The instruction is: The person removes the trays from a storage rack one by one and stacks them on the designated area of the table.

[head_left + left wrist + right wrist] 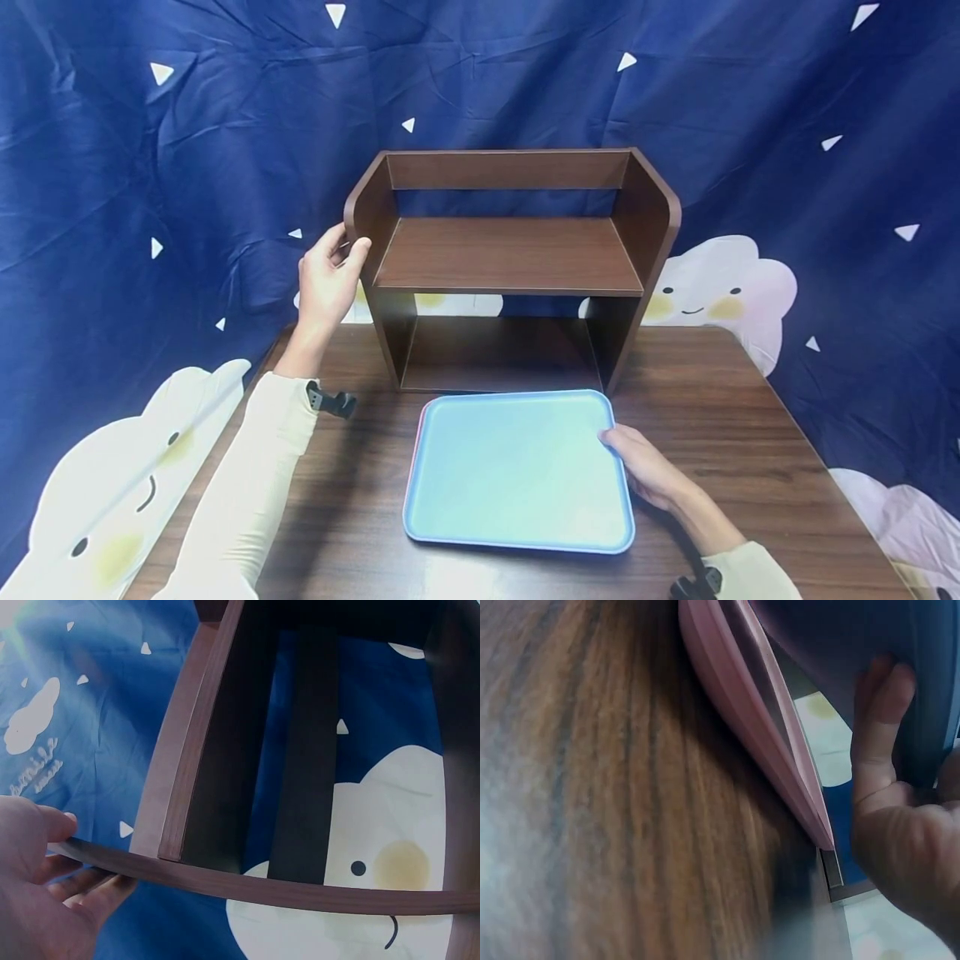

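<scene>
A dark brown two-level desk shelf (510,254) stands upright on the table. My left hand (327,279) holds the front edge of its left side panel; in the left wrist view the thumb lies on one face of the panel (195,879) and the fingers behind the other. With my right hand (648,467) I grip a light blue tray (517,471) by its right rim, thumb on top, fingers curled beneath. Under it is a pink tray (735,712), mostly hidden in the head view. A gap shows between the two trays at the right side.
The wood-grain table (720,408) reaches the hanging blue curtain (750,167) with white triangles and smiling clouds behind. The trays lie just in front of the shelf's lower level (502,354). Both wrists wear dark straps.
</scene>
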`<state>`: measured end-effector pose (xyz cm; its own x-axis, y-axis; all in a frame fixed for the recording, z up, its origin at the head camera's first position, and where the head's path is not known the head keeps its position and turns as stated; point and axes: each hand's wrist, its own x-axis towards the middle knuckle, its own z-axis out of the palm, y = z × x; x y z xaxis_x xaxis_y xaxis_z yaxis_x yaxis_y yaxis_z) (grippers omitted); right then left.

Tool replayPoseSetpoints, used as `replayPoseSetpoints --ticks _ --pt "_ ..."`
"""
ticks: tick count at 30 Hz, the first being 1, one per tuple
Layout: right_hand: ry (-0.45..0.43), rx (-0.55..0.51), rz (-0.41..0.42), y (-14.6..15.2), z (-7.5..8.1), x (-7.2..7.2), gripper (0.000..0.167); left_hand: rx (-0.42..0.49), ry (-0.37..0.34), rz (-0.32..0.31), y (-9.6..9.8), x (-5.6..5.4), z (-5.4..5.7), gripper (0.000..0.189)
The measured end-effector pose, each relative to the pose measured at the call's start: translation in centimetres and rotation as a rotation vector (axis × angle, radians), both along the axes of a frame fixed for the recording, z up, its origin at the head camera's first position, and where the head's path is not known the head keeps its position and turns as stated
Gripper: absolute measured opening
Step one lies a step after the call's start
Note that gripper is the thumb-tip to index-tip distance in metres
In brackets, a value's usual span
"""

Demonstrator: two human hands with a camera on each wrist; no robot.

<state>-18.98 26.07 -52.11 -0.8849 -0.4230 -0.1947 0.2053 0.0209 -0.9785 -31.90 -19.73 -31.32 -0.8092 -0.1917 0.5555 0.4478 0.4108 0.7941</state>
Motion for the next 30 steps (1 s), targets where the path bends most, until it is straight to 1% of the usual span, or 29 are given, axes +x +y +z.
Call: replayPoseSetpoints --ticks 6,10,12,15,18,20,22,23,26,30 --pt "0.055 0.138 -0.075 -0.5 0.2 -0.3 0.032 -0.001 0.0 0.005 0.0 0.0 0.0 0.039" --pt "0.1 0.254 -0.117 -0.8 0.4 -0.5 0.038 -0.002 0.001 0.01 0.0 0.0 0.0 0.039" --pt "0.14 0.348 -0.152 -1.0 0.5 -0.5 0.04 0.0 0.001 0.01 0.0 0.0 0.1 0.039" --pt "0.223 0.534 -0.202 -1.2 0.5 -0.5 0.038 0.003 -0.002 0.005 0.0 0.1 0.1 0.039" --pt "0.331 0.717 -0.245 -1.4 0.4 -0.4 0.032 0.003 -0.006 0.001 0.0 0.1 0.1 0.04" --pt "0.409 0.802 -0.269 -1.5 0.2 -0.4 0.028 0.004 -0.008 -0.003 0.0 0.1 0.1 0.039" --pt "0.474 0.853 -0.28 -1.6 0.0 -0.2 0.029 0.006 -0.008 -0.006 -0.1 0.1 0.1 0.039" --pt "0.489 0.869 -0.282 -1.6 0.0 -0.2 0.031 0.005 -0.008 -0.007 -0.1 0.1 0.0 0.039" --pt "0.51 0.888 -0.273 -1.6 -0.2 0.0 0.043 0.001 -0.011 -0.004 -0.1 0.1 0.0 0.04" --pt "0.5 0.911 -0.236 -1.5 -0.4 0.1 0.052 -0.003 -0.013 -0.002 -0.1 0.1 0.0 0.041"
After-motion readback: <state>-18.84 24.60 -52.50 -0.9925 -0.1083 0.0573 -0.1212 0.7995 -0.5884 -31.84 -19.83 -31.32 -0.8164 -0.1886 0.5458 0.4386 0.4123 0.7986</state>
